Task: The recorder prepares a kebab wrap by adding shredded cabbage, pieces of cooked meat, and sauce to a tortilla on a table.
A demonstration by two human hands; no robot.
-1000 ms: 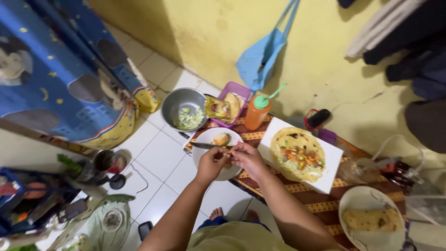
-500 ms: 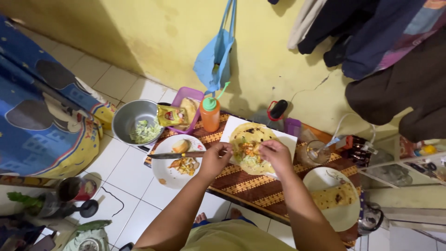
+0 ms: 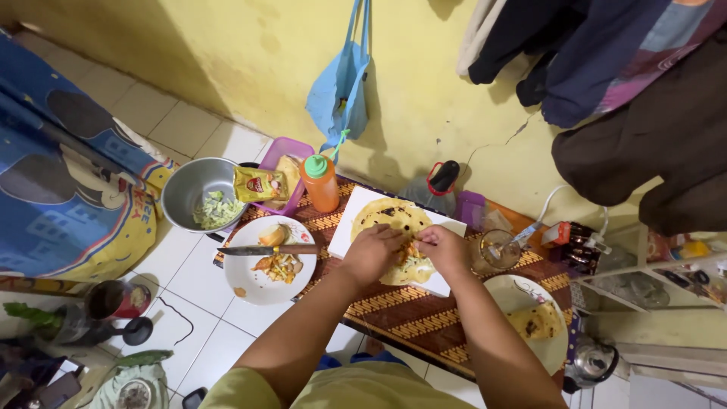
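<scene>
Head view: I log both hands meeting over one flatbread; only this one angle to go on.
Flatbread: round yellow flatbread [image 3: 394,220] with a heap of chopped filling, lying flat on a white board [image 3: 344,227] on the woven mat [image 3: 409,307].
Left hand: left hand [image 3: 372,254] fingers curled down onto the filling at the flatbread's middle; I cannot tell whether they pinch any of it or only press.
Right hand: right hand [image 3: 445,250] touching the left at the fingertips, likewise curled over the filling; hold not readable either.
Risk 1: filling sits loose and heaped, so I judge bits may spill onto the board or mat if the bread is lifted or folded unevenly.
Risk 2: the bread looks thin; a hard pull at the edge may tear it.
Near left: white plate [image 3: 250,284] with food scraps and a knife [image 3: 265,250] laid across it, blade out over the rim. A stray elbow could tip it.
Behind: orange squeeze bottle [image 3: 321,184] upright, just beside the board; easy to knock.
Near right: glass [image 3: 496,250] close by the right wrist; second plate [image 3: 522,291] holds a folded flatbread.
Farther: metal bowl [image 3: 193,197] of chopped greens on the floor tiles.
</scene>
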